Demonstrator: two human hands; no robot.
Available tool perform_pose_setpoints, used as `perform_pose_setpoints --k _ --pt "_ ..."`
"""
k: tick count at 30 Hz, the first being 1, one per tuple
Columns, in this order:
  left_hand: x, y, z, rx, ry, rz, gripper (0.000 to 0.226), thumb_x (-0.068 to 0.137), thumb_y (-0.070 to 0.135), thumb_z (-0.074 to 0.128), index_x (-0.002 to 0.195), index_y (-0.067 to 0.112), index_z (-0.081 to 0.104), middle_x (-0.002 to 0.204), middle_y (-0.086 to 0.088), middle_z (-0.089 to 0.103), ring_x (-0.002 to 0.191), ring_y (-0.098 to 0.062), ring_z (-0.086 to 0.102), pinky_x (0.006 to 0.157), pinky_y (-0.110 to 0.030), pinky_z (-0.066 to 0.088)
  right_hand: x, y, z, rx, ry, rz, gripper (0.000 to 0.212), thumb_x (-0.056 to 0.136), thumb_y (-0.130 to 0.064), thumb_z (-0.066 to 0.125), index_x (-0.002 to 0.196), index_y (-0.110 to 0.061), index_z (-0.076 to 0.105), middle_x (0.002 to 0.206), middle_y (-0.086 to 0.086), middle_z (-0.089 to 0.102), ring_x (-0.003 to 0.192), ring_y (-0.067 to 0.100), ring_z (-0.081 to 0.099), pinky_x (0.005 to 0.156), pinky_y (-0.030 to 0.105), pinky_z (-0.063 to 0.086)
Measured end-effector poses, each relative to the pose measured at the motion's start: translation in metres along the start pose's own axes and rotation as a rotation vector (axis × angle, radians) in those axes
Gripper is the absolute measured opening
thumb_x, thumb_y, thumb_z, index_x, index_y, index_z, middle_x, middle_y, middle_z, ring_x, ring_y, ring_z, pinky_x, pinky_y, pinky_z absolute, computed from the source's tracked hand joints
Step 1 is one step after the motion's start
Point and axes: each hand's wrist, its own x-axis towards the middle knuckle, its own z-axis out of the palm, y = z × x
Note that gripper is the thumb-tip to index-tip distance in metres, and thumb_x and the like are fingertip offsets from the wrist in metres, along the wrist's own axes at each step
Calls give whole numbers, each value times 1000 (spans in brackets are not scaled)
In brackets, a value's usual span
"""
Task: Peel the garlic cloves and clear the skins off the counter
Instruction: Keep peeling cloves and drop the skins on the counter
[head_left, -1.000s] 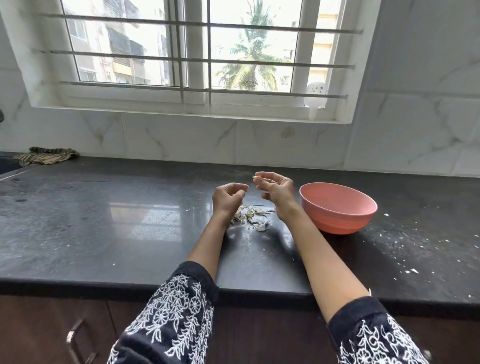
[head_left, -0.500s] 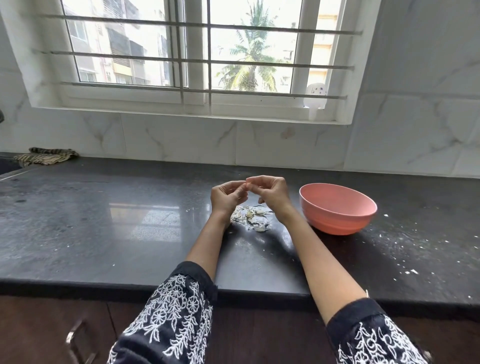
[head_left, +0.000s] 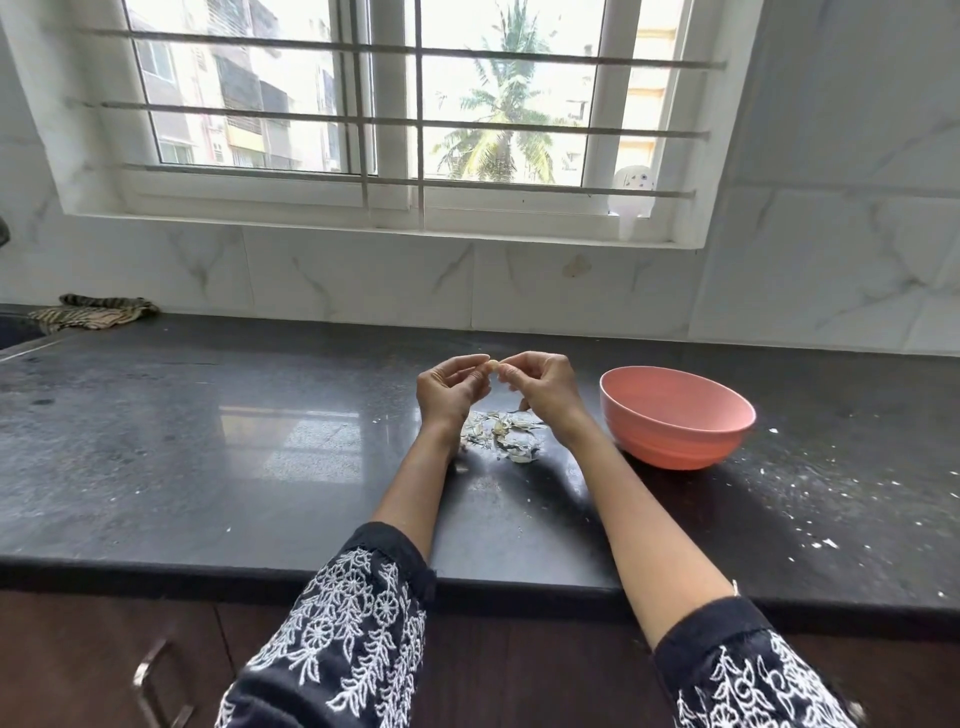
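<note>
Garlic clove (head_left: 493, 366), small, light and likely slippery, sits pinched at its ends between my left hand (head_left: 451, 397) and right hand (head_left: 545, 392), above the skins (head_left: 501, 434) mid-worktop.

Dark counter (head_left: 208, 457), garlic skins (head_left: 501, 434), pink bowl (head_left: 675, 415), striped cloth (head_left: 93, 312)

White-framed sliding window (head_left: 395, 114) with horizontal bars occupies upper centre; daylight, buildings and a palm visible outside. White marble-patterned wall tiles (head_left: 831, 249) surround it. Dark cabinet fronts (head_left: 78, 665) with a metal handle (head_left: 150, 675), lower left.
</note>
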Motion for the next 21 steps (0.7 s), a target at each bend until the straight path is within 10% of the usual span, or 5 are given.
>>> perform_pose_setpoints --k 21 --pt "3 -6 2 172 -53 102 8 84 -4 62 90 -2 67 57 10 67 53 -2 60 58 -18 54 3 2 -1 -89 26 4 9 84 -9 62 77 -14 66 70 3 62 61 12 53 38 16 39"
